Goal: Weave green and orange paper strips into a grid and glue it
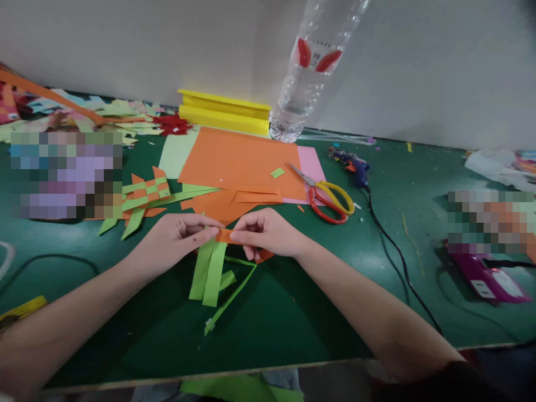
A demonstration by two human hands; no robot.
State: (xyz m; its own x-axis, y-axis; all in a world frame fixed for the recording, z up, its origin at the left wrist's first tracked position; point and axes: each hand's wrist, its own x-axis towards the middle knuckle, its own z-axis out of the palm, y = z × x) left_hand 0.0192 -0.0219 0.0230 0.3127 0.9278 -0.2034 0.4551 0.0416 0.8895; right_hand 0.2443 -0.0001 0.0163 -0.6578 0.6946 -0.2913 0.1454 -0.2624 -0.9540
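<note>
Between my two hands an orange paper strip [225, 237] is pinched over the front of the table. My left hand [178, 237] holds its left end between thumb and fingers, close to the tops of two hanging green paper strips [214, 273]. Thumb and forefinger of my right hand [268, 231] grip the right end. A thin green strip [234, 301] slants down toward the table edge below. Left of my hands lies a woven orange and green paper piece [146, 192] with loose green ends. Orange paper scraps [221, 206] lie just behind my hands.
Orange sheets [238, 156] lie ahead, with scissors [330, 198] at their right edge. A yellow holder [224, 111] and a plastic bottle [310, 78] stand by the wall. A glue gun [354, 166] trails a black cord. A purple power strip [488, 273] lies right.
</note>
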